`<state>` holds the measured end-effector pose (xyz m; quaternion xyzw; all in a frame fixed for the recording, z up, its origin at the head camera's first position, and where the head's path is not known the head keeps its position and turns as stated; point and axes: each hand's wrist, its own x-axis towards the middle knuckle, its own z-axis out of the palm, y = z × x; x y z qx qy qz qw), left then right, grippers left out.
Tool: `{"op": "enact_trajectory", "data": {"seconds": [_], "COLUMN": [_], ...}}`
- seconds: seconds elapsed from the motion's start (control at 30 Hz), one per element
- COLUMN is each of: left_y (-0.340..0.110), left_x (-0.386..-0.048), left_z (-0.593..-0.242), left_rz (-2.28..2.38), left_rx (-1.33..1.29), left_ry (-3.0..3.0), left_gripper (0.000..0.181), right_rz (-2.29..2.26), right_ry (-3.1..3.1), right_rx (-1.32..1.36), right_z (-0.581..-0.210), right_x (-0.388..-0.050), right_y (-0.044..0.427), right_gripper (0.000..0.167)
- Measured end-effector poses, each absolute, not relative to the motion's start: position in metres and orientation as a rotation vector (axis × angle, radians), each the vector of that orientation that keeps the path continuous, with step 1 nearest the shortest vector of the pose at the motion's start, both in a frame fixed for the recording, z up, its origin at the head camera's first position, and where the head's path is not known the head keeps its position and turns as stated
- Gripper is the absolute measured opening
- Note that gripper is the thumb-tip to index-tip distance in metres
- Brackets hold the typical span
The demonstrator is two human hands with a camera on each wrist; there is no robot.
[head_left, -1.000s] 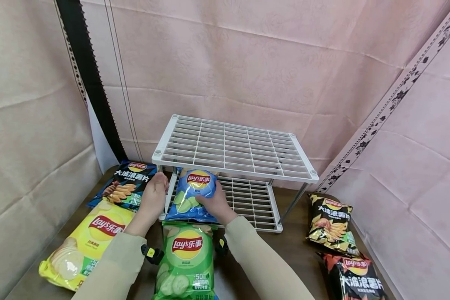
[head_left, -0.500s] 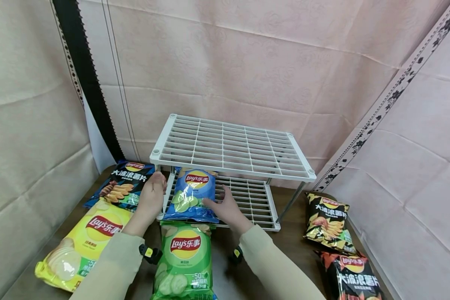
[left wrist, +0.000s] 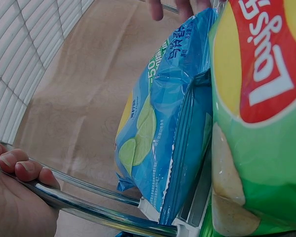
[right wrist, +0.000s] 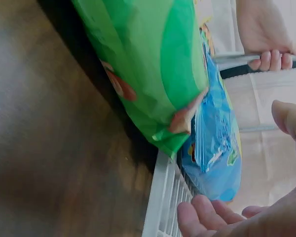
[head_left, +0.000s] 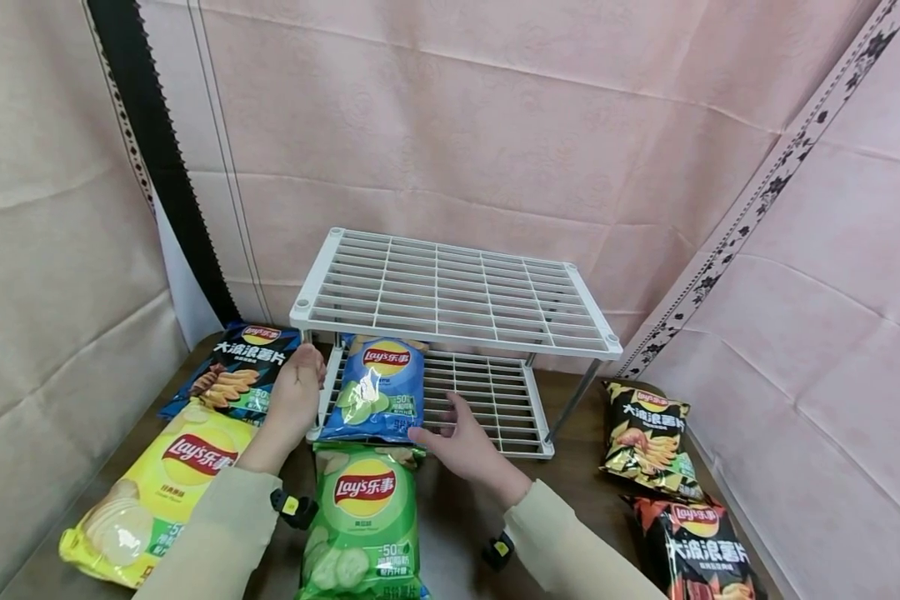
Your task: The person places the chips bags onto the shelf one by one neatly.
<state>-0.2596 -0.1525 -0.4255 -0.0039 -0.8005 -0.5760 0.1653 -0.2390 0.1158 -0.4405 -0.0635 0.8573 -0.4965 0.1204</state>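
A white two-tier rack with metal posts stands in the middle. My left hand grips its front left post, fingers curled round the metal, as the left wrist view shows. On the lower shelf, at its left end, sits a blue bag of potato chips, leaning back a little. My right hand is just right of that bag's lower corner, thumb and fingers spread and holding nothing. In front of the rack lies a green bag of potato chips, its top end against the shelf's front edge.
Left of the rack lie a yellow chip bag and a black-and-blue chip bag. On the right lie a black-and-gold chip bag and a black-and-red one. Pink cloth hangs behind the brown table.
My right hand has let go of the blue chip bag and drawn back toward the lower right, fingers spreading. The blue bag stays on the lower shelf. My left hand keeps its grip on the post.
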Motion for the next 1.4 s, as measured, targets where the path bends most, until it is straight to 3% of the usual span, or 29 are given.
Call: {"op": "enact_trajectory", "data": {"seconds": [0.73,1.4], "left_y": [-0.154,-0.153], "left_x": [-0.261,-0.26], "left_z": [-0.426,-0.425], "left_rz": [-1.625,-1.634], "left_rx": [-0.031,-0.036], "left_ry": [-2.279,-2.267], "left_gripper": [0.058,0.057], "right_rz": [-1.44,-1.521], "right_ry": [2.256,2.128], "right_rx": [-0.009,-0.019], "right_z": [-0.459,-0.472], "right_x": [-0.195,-0.188], "right_y": [0.109,0.085], "right_gripper": [0.103,0.104]}}
